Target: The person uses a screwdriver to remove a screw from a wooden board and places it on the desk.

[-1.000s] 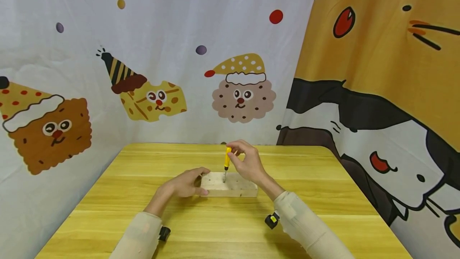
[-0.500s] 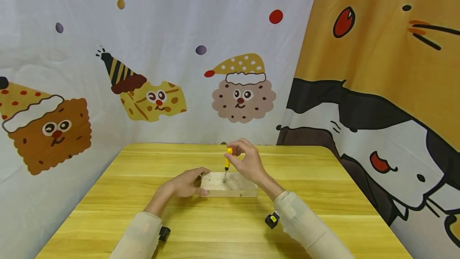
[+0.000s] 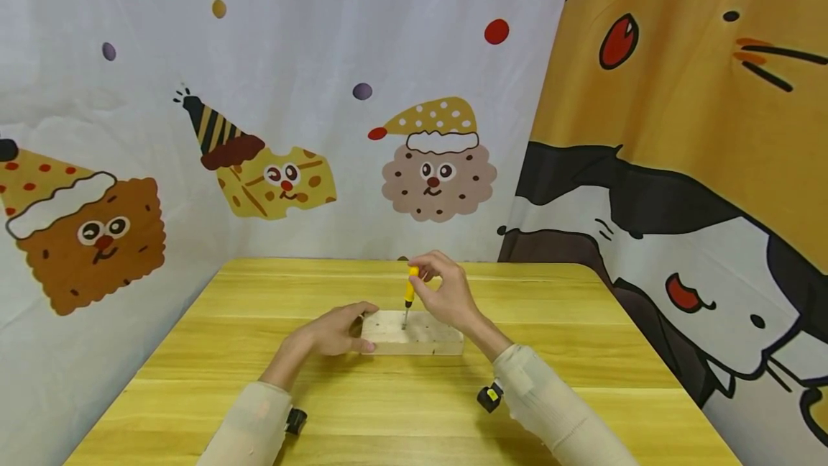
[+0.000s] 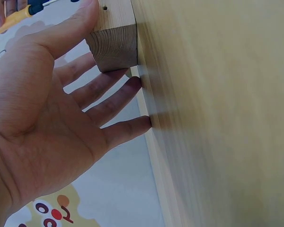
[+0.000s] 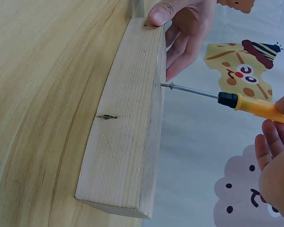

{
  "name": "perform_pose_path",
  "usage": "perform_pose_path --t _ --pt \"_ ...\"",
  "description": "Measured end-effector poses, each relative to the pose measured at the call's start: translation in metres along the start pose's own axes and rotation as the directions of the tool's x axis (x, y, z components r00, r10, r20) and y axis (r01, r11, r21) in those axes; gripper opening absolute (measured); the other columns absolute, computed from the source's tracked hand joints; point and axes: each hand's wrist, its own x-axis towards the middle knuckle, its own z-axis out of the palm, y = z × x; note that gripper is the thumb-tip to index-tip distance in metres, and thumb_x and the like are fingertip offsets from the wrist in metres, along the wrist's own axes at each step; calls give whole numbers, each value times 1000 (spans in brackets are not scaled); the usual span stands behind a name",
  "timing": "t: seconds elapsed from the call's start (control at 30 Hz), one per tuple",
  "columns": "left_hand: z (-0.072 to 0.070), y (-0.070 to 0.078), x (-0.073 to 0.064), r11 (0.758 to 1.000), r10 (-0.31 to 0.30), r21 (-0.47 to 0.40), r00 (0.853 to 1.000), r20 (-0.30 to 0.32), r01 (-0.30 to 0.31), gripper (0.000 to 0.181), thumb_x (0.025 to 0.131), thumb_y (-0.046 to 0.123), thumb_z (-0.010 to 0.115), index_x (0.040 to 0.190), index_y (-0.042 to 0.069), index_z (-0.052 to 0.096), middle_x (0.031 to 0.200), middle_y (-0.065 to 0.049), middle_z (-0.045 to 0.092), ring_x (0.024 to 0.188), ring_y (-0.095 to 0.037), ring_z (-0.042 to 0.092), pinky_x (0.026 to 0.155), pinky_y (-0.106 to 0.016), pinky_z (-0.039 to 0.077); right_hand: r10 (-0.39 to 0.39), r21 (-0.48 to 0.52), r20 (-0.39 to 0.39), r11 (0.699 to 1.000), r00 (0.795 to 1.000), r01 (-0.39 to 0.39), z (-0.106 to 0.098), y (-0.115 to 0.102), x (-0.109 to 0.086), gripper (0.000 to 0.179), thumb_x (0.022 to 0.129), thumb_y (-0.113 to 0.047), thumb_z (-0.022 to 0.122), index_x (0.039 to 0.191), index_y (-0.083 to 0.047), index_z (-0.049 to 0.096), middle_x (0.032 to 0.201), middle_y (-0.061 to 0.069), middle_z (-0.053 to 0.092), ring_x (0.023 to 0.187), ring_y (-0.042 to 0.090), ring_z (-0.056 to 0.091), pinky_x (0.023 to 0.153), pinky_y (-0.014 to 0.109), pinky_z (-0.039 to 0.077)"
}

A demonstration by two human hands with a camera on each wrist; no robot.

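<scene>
A pale wooden block (image 3: 423, 333) lies flat on the table. At its left end my left hand (image 3: 331, 329) grips it, thumb on the near side and fingers behind. In the left wrist view the lower fingers (image 4: 116, 101) spread past the block's end grain (image 4: 114, 47) and reach the tabletop. My right hand (image 3: 449, 295) pinches the handle of a yellow screwdriver (image 3: 410, 295), which stands nearly upright over the block. Its shaft meets a small screw (image 5: 166, 85), seen in the right wrist view with its point at the block's upper face and most of its length exposed.
The yellow wood-grain table (image 3: 362, 416) ends at a back edge just beyond the hands. Behind it hangs a white curtain (image 3: 310, 42) with cartoon prints, and an orange cartoon panel (image 3: 679, 113) is at the right. Small holes and a dark knot (image 5: 107, 117) mark the block.
The screwdriver's handle leans very slightly more to the right, and the right fingers on it have shifted a little. The block and the left hand stay in place.
</scene>
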Motion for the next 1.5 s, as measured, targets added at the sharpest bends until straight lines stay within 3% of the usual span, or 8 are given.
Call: perform_pose_path --t 0.43,0.73,1.03,1.4,1.5 --pt "1 0 -1 1000 -6 -21 1000 -1 6 84 104 39 85 168 2 47 169 -22 56 155 -48 55 129 -69 45 -28 16 -19 999 999 28 1 2 0 22 101 -4 85 122 -7 81 106 11 77 88 23 74 81 47 69" --pt "1 1 0 1000 -15 -17 1000 3 15 84 104 40 84 169 3 46 170 -22 55 157 -47 54 130 -69 45 -12 5 -13 1000 1000 12 0 2 1 22 99 -9 89 120 -9 82 104 11 78 85 21 73 82 30 67" --pt "2 -1 0 1000 -11 -18 1000 -2 11 84 104 40 84 169 3 47 170 -22 55 157 -47 54 131 -68 44 -17 54 -20 998 1000 18 1 3 0 25 98 -5 89 121 -7 81 103 11 82 85 23 78 82 44 71" --pt "1 -1 0 1000 -12 -15 1000 -6 12 83 104 40 84 169 4 47 170 -22 55 157 -47 54 130 -68 44 -36 98 6 995 999 35 1 4 -2 24 104 2 78 127 -4 79 116 21 80 100 30 82 96 38 71" --pt "1 -1 0 1000 -11 -12 1000 -2 11 83 104 41 84 169 4 47 170 -22 55 157 -47 54 130 -69 44 -38 81 3 996 999 38 1 4 -2 24 104 2 79 126 -5 79 115 18 80 98 29 81 93 39 71"
